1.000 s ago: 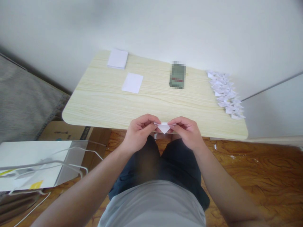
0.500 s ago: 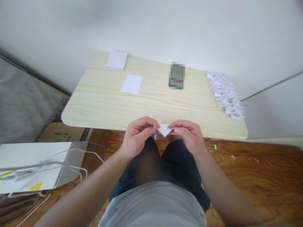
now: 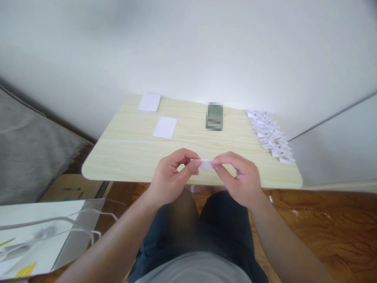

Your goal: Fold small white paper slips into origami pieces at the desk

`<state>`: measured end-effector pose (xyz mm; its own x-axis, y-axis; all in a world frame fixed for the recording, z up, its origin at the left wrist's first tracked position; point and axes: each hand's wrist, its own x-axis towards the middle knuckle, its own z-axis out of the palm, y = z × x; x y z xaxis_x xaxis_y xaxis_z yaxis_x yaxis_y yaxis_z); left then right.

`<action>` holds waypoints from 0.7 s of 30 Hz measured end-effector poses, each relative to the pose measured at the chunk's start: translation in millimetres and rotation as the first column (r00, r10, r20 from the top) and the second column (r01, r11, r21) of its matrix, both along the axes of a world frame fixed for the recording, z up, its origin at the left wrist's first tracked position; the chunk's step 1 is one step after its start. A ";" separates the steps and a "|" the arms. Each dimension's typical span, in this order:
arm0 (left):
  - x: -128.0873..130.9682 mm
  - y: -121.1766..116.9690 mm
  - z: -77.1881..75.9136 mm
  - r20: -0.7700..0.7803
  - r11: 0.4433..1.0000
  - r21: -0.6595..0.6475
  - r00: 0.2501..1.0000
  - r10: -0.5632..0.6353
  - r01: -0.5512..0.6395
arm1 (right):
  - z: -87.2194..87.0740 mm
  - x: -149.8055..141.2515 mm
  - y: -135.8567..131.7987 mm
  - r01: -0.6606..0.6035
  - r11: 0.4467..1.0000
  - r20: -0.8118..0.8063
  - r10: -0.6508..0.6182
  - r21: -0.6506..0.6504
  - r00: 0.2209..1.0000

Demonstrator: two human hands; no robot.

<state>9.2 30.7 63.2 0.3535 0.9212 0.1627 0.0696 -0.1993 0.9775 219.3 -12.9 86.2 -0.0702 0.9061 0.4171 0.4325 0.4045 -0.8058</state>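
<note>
Above the near edge of the pale table (image 3: 126, 151) – folded white paper (image 3: 206, 165), one end pinched between thumb and fingers of the left hand (image 3: 172, 179), other end likewise by the right hand (image 3: 242, 179). Loose sheet (image 3: 165, 127) beyond – folded pieces (image 3: 269, 135) clustered at table's right end.

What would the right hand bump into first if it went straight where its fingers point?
The bare right hand pinches a small folded white paper; straight past that, the bare left hand probably comes first, though depth is unclear.
</note>
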 end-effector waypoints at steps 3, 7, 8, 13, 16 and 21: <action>8.1 22.5 32.9 -0.025 0.984 0.173 0.999 0.042 -0.037 | 18.7 0.1 20.6 0.109 0.993 -0.098 -0.104 0.038 0.990; 23.5 53.3 78.6 -0.041 0.928 0.367 0.995 0.086 -0.065 | 52.8 2.1 56.3 0.086 0.996 -0.275 -0.082 0.003 0.958; 27.4 60.5 88.8 -0.049 0.910 0.410 0.994 0.094 -0.066 | 62.1 3.0 64.8 0.077 0.997 -0.313 -0.067 0.019 0.947; 40.5 92.4 127.6 -0.005 0.860 0.502 0.995 0.105 -0.088 | 102.4 8.6 96.5 0.057 0.991 -0.385 -0.007 0.117 0.923; 46.4 107.8 143.6 0.070 0.875 0.475 0.995 0.064 -0.090 | 118.5 10.8 109.8 0.104 0.974 -0.370 -0.022 0.202 0.929; 58.1 125.7 159.0 0.158 0.891 0.450 0.987 -0.009 -0.064 | 131.2 13.3 128.5 0.215 0.917 -0.322 -0.104 0.335 0.941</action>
